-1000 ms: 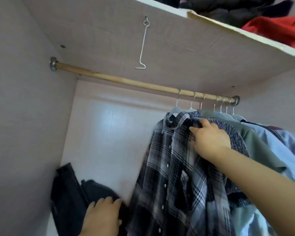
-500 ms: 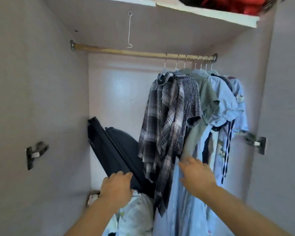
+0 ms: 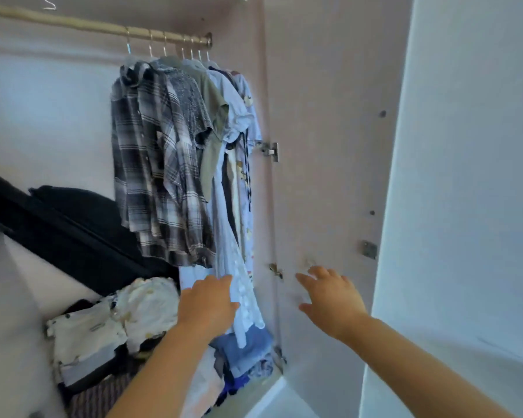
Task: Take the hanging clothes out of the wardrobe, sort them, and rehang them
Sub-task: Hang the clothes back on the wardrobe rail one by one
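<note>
Bare left hand point(image 3: 207, 303), bare right hand point(image 3: 329, 300), forearms point(image 3: 411, 369) bare throughout

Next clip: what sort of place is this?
Most likely the inside of a home wardrobe: shirts hang on a wooden rail, folded clothes are piled at the bottom, and a hinged door stands open on the right.
</note>
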A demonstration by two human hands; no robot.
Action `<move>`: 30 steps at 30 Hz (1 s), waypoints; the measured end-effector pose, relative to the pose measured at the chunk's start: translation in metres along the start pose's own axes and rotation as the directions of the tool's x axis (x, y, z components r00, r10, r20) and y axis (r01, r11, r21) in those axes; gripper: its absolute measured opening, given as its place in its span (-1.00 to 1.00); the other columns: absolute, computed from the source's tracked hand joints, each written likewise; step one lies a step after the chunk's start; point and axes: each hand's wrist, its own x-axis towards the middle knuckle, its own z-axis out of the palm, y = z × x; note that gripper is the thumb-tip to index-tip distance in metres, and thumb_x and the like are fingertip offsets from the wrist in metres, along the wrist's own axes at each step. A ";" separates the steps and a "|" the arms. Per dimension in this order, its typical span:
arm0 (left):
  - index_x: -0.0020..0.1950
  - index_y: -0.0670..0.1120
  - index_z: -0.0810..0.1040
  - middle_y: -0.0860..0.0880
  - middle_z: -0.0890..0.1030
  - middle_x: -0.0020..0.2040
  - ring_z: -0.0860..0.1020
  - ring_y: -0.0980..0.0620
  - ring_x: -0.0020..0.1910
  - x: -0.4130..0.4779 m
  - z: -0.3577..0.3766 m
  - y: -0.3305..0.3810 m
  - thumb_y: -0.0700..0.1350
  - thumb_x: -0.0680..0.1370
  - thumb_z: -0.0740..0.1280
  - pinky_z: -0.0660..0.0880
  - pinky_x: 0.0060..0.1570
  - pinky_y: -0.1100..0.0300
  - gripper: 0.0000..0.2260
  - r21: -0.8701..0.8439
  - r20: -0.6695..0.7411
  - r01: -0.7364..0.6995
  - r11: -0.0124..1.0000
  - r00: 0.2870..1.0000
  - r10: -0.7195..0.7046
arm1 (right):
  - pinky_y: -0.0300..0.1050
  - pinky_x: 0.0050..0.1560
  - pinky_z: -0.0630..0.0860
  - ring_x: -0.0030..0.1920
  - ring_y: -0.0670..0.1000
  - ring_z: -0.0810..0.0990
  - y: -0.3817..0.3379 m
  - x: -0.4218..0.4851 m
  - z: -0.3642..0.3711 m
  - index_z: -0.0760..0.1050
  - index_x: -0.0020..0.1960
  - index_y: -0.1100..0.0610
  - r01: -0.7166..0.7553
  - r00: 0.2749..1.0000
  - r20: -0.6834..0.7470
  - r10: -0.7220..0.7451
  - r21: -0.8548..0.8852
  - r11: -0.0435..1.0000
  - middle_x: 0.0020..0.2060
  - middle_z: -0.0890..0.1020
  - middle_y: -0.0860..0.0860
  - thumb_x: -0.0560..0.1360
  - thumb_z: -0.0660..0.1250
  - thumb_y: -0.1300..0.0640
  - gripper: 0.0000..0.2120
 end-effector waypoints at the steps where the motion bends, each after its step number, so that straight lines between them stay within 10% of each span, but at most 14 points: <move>1: 0.48 0.02 0.17 -0.05 0.39 0.31 0.40 -0.07 0.27 -0.014 0.006 0.014 0.09 0.60 0.15 0.37 0.16 0.08 -0.54 -0.005 0.003 -0.064 0.998 0.998 0.064 | -0.02 0.36 0.22 0.39 0.10 0.26 0.007 -0.029 0.002 0.15 0.48 -0.03 -0.051 0.999 0.010 0.050 0.008 0.999 0.44 0.23 0.02 0.55 0.22 -0.07 -0.46; 12: 0.43 0.04 0.24 -0.04 0.43 0.28 0.41 -0.07 0.26 -0.200 0.045 0.231 0.08 0.58 0.18 0.35 0.16 0.08 -0.57 -0.063 0.083 -0.674 0.736 0.731 0.677 | -0.03 0.34 0.28 0.38 0.09 0.26 0.103 -0.383 -0.024 0.16 0.47 -0.04 -0.669 0.741 0.073 0.668 -0.014 0.743 0.41 0.25 0.00 0.56 0.23 -0.04 -0.47; 20: 0.47 0.04 0.19 -0.03 0.40 0.33 0.39 -0.07 0.29 -0.430 0.035 0.404 0.08 0.58 0.19 0.37 0.18 0.06 -0.53 -0.127 0.039 -0.958 0.258 0.255 0.966 | -0.05 0.32 0.29 0.35 0.08 0.30 0.090 -0.691 -0.065 0.17 0.47 -0.01 -0.956 0.285 0.003 0.958 -0.065 0.285 0.38 0.30 0.02 0.54 0.25 -0.04 -0.45; 30: 0.45 0.05 0.22 -0.04 0.37 0.37 0.36 -0.06 0.33 -0.821 0.017 0.474 0.10 0.57 0.20 0.29 0.26 0.05 -0.53 -0.161 0.057 -0.933 -0.323 -0.335 0.940 | -0.05 0.27 0.32 0.30 0.09 0.34 -0.074 -1.052 -0.093 0.26 0.41 -0.02 -0.943 -0.332 -0.031 0.943 0.016 -0.331 0.25 0.42 0.03 0.50 0.29 0.00 -0.50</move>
